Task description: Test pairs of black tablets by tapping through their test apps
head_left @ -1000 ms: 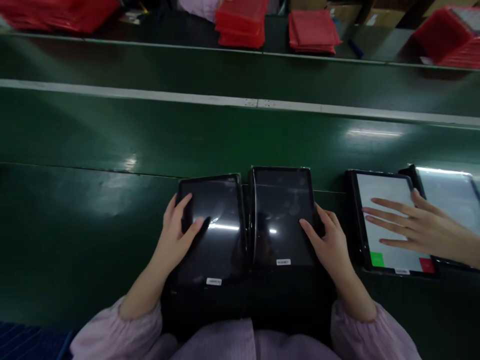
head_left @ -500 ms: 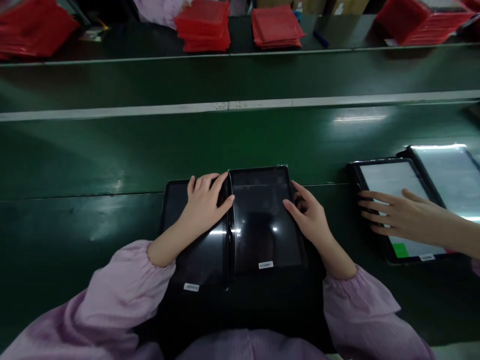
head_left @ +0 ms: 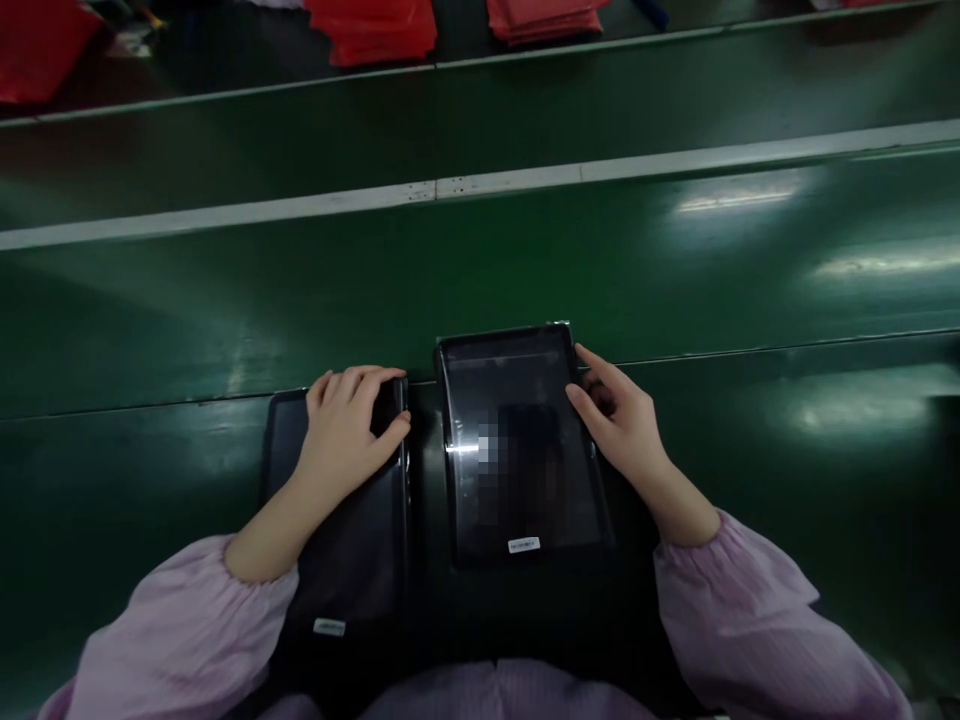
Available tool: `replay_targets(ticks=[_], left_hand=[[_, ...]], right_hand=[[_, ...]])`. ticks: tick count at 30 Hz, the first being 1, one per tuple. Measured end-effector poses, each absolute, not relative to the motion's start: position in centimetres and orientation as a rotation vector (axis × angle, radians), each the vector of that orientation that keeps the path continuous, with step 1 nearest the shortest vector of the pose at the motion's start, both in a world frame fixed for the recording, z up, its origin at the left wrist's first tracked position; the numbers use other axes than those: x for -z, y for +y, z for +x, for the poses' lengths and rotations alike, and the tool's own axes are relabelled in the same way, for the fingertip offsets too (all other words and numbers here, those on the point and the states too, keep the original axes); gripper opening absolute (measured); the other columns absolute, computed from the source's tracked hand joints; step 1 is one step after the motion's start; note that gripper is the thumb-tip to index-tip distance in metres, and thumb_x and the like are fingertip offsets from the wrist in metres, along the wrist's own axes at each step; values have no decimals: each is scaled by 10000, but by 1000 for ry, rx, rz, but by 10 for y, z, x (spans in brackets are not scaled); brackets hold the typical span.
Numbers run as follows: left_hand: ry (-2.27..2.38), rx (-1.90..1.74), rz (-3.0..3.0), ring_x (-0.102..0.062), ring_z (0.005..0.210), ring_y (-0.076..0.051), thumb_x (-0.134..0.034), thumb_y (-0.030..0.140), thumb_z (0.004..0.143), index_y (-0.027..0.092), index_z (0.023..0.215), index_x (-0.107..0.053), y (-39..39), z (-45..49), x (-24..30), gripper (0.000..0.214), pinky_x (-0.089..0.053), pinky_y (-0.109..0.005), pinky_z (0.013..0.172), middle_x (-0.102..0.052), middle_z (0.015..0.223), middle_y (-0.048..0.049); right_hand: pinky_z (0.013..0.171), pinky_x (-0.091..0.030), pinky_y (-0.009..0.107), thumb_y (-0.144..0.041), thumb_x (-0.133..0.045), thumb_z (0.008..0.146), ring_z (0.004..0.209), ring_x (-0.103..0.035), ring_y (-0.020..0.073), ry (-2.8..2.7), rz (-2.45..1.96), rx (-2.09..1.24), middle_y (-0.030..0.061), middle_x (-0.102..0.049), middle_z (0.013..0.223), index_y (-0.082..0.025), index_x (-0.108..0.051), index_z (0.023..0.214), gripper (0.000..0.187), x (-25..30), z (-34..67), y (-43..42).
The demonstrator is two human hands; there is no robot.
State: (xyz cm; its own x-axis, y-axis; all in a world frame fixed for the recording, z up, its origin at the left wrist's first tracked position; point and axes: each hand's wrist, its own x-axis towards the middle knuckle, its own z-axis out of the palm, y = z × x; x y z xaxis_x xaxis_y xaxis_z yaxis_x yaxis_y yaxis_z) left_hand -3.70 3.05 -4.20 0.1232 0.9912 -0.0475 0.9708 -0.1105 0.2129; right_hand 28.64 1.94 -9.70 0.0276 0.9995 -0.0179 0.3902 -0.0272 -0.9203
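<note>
Two dark tablets lie side by side at the near edge of the green belt. My left hand (head_left: 346, 435) rests on the upper part of the left tablet (head_left: 341, 530), fingers curled over its top right corner. My right hand (head_left: 619, 425) grips the upper right edge of the right tablet (head_left: 517, 450), whose screen is dark and carries a small white label near its bottom edge. A similar label sits at the bottom of the left tablet. Both sleeves are pale pink.
The green conveyor belt (head_left: 675, 270) runs left to right, with a white rail (head_left: 480, 185) behind it. Stacks of red pouches (head_left: 371, 25) lie on the far table. A dark pad lies under the tablets.
The left tablet has slid left and nearer to me, opening a gap between the two. The view has turned left, so the other person's hand and the lit tablets are out of sight.
</note>
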Motion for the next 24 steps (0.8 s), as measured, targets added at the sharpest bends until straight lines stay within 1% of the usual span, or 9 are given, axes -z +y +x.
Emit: replay_targets(ticks=[3,7,13,16,19,21,22,23,24], left_hand=[[1974,-198,2157,-670,1271,-403,-474,407,967,273,1179,-700,33,-35,42,339,-437,-632,1185,-753,1245,-143],[1983,-254,2146,-700,1208,-390,-498,395,946,304,1097,-684,35,-34,44,256,-464,-629,1151,-772,1177,-117],[1933,-263,2140,-705,1192,-405,-531,394,902,304,1055,-682,38,-35,41,233,-483,-634,1132,-772,1149,-120],[1936,-196,2121,-723,1133,-411,-506,363,869,289,1006,-674,44,-31,40,229,-521,-626,1082,-766,1124,-133],[1941,-121,2107,-732,1104,-453,-488,365,840,275,964,-654,50,-27,41,226,-536,-672,1053,-762,1084,-162],[1913,-178,2092,-723,1156,-488,-496,411,845,274,993,-659,49,-30,40,259,-525,-712,1088,-764,1101,-171],[1891,-242,2081,-713,1202,-496,-503,446,859,283,1041,-672,45,-35,39,297,-520,-716,1115,-767,1142,-162],[1871,-332,2067,-699,1255,-490,-508,489,875,307,1111,-682,40,-42,36,345,-524,-701,1137,-767,1205,-140],[1891,-425,2042,-686,1297,-475,-499,539,910,359,1209,-688,33,-51,32,397,-536,-684,1141,-758,1288,-100]], right_hand=[[691,-582,338,-450,-661,977,621,-528,132,-1474,-1536,-958,35,-718,941,-219,-708,1482,558,98,285,28],[699,-596,346,-482,-666,991,666,-571,149,-1469,-1552,-904,61,-728,1001,-228,-750,1412,498,100,283,27],[641,-584,327,-466,-650,1014,692,-591,159,-1497,-1589,-821,68,-734,1033,-256,-776,1391,450,98,281,20],[683,-601,337,-417,-629,1020,689,-608,157,-1525,-1594,-804,80,-750,1070,-239,-775,1408,451,92,278,23],[758,-624,361,-350,-636,1004,686,-631,152,-1525,-1581,-884,98,-763,1144,-221,-769,1413,449,87,274,25],[795,-641,369,-328,-661,989,696,-653,149,-1498,-1582,-921,107,-767,1226,-223,-769,1405,443,85,275,24],[806,-651,367,-327,-673,985,719,-676,152,-1480,-1584,-927,110,-766,1266,-225,-766,1406,443,85,277,22],[811,-661,361,-332,-679,987,763,-708,161,-1461,-1583,-930,113,-767,1296,-225,-758,1416,449,86,279,18],[820,-670,353,-341,-674,996,832,-743,176,-1443,-1580,-935,114,-770,1313,-227,-741,1439,462,87,282,14]])
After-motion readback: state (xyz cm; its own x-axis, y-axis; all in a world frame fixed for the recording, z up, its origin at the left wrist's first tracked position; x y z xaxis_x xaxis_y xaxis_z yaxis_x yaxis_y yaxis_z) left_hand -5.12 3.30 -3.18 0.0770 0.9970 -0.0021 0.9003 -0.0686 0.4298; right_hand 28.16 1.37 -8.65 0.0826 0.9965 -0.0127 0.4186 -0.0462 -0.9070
